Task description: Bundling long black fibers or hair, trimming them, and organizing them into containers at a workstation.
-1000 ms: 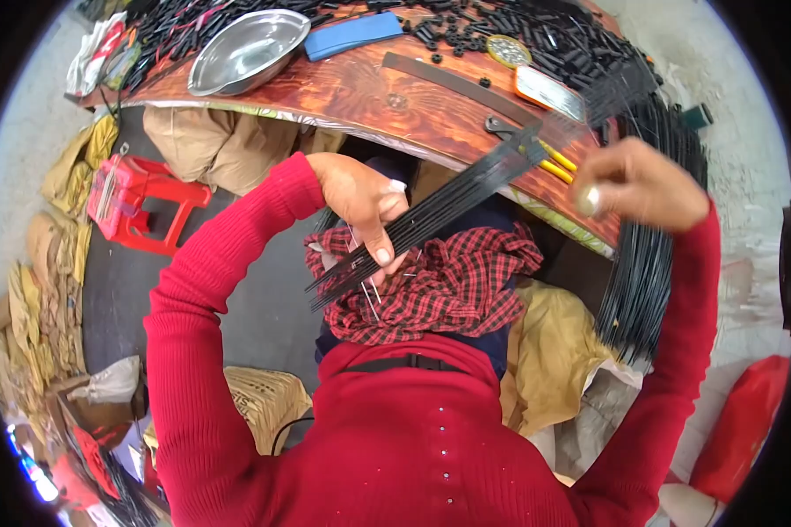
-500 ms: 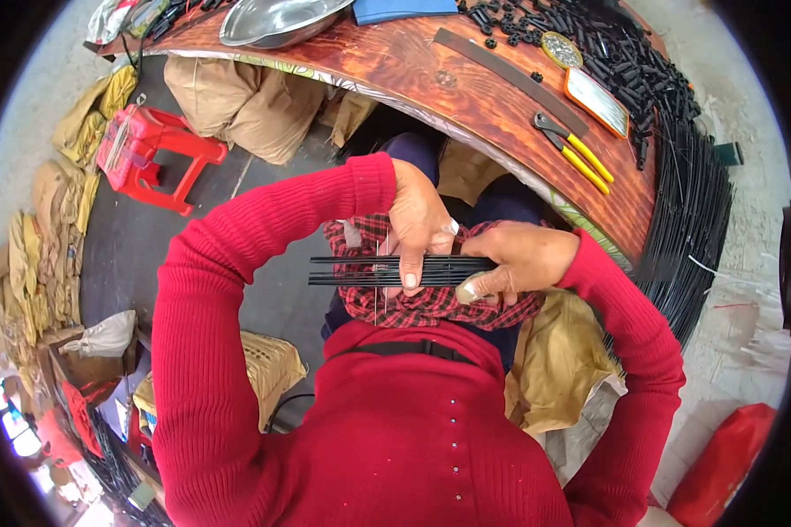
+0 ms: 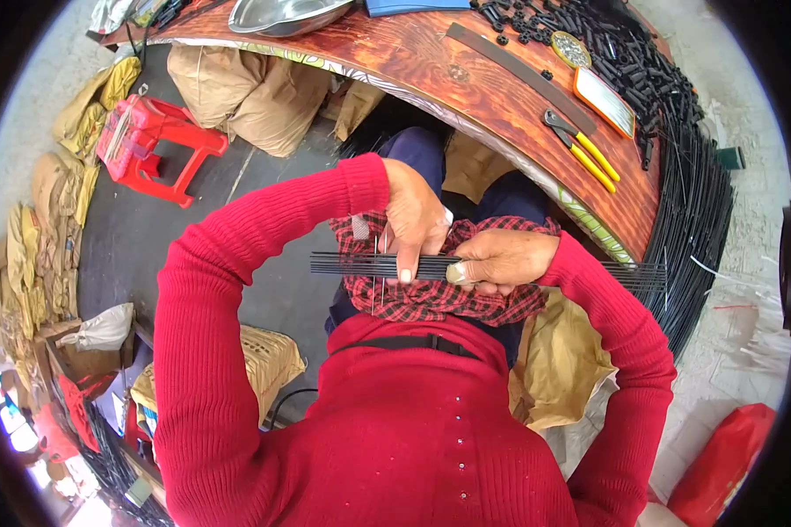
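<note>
A flat bundle of thin black rods (image 3: 343,263) lies crosswise over my lap, gripped by both my hands. My left hand (image 3: 416,215) bends down from above, its fingers closed on the rods. Close beside it, my right hand (image 3: 510,256) wraps round the same bundle with the thumb on top. The far ends of the rods (image 3: 642,277) stick out past my right sleeve. Two thin, pale, wire-like pieces stand across the bundle just left of my left hand. Beneath is a red and black checked cloth (image 3: 422,303) on my lap.
On the wooden table (image 3: 404,61) ahead are yellow-handled pliers (image 3: 582,151), a metal bowl (image 3: 286,13), a white tray (image 3: 605,103) and many small black parts (image 3: 646,79). Long black rods (image 3: 694,211) hang at its right edge. A red stool (image 3: 158,145) stands left, near brown sacks (image 3: 246,97).
My right hand has slid left along the rods, closer to my left hand. The rod ends beyond my right sleeve show more sharply now. My left hand stays almost in place.
</note>
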The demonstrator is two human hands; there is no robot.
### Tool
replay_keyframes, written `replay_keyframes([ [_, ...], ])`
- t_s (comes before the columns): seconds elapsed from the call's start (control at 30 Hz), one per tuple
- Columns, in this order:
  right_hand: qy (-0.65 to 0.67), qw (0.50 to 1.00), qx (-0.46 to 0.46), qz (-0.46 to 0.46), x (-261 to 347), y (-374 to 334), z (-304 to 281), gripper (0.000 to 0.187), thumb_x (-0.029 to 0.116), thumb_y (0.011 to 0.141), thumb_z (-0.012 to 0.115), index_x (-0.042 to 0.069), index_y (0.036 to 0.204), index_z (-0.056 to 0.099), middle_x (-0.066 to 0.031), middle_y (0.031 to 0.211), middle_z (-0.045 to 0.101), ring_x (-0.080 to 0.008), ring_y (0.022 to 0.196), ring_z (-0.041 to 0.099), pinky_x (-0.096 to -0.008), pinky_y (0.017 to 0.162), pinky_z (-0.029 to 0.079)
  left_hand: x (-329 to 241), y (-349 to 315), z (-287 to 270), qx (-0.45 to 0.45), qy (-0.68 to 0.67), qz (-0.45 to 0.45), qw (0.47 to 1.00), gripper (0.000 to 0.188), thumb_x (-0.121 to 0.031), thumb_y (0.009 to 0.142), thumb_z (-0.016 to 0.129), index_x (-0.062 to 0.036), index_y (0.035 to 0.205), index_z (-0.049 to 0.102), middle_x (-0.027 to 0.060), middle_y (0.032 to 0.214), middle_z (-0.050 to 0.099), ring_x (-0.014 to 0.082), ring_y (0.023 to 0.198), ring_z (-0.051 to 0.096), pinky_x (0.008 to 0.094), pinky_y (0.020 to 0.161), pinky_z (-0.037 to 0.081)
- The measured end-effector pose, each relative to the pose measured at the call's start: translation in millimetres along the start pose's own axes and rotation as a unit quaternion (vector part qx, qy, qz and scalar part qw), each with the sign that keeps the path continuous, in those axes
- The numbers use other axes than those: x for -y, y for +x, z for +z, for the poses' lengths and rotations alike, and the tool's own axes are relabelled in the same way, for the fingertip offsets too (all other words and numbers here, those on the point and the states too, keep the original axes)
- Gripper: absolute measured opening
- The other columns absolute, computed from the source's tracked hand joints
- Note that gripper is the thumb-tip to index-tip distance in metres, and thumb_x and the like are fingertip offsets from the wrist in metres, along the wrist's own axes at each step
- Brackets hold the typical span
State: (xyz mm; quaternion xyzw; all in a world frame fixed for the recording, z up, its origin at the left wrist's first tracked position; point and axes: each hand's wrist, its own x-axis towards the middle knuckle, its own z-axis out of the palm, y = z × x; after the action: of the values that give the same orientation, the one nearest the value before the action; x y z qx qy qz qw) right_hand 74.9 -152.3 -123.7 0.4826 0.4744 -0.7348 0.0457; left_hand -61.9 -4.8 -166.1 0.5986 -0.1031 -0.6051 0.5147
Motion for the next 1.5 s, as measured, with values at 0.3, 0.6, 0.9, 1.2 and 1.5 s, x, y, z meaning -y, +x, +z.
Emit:
replay_keyframes([
  [0.3,0.035,0.985,-0.16,-0.055,4,-16,-38,0.039,0.041,0.106,0.053,0.007,0.088,0.058,0.0043,0.066,0.05,-0.0046,0.055,0.044,-0.0223,0.048,0.038,-60,-99,84,-0.397,-0.079,0.321,0.857,0.018,-0.015,0.098,0.067,0.0013,0.104,0.072,0.0075,0.093,0.075,0.0125,0.085,0.07,0.029,0.078,0.057],
  [0.6,0.003,0.904,-0.317,-0.287,81,-50,-66,0.039,0.042,0.106,0.052,0.007,0.088,0.056,0.0057,0.066,0.05,-0.0018,0.053,0.044,-0.0198,0.047,0.037,-27,-66,116,-0.62,-0.212,0.257,0.711,0.056,-0.028,0.097,0.069,-0.0008,0.143,0.051,0.0131,0.109,0.073,0.0222,0.098,0.07,0.0361,0.088,0.055],
  [0.9,0.029,0.71,-0.498,-0.497,128,-36,-58,0.031,0.029,0.107,0.051,0.002,0.093,0.06,0.0017,0.064,0.054,-0.0059,0.052,0.051,-0.024,0.047,0.043,-101,-120,47,-0.778,-0.048,0.443,0.443,0.056,-0.036,0.106,0.052,0.004,0.144,0.041,0.0203,0.131,0.062,0.0228,0.094,0.069,0.0349,0.079,0.059],
  [1.2,0.24,0.579,-0.611,-0.484,42,33,-30,0.025,0.018,0.106,0.051,0.0,0.121,0.061,-0.0024,0.072,0.059,-0.0088,0.062,0.057,-0.0263,0.056,0.046,-102,-48,-12,-0.686,-0.194,0.432,0.553,0.036,-0.036,0.108,0.049,-0.0044,0.12,0.06,0.0026,0.091,0.069,0.0037,0.051,0.054,0.0178,0.037,0.038],
  [1.5,0.266,0.587,-0.628,-0.436,15,23,2,0.027,0.026,0.108,0.052,0.001,0.111,0.06,-0.0014,0.071,0.059,-0.0088,0.061,0.056,-0.0257,0.056,0.046,-112,-11,-17,-0.662,-0.172,0.468,0.56,0.031,-0.035,0.107,0.051,-0.006,0.109,0.061,-0.0016,0.081,0.062,0.0016,0.053,0.049,0.018,0.038,0.034],
])
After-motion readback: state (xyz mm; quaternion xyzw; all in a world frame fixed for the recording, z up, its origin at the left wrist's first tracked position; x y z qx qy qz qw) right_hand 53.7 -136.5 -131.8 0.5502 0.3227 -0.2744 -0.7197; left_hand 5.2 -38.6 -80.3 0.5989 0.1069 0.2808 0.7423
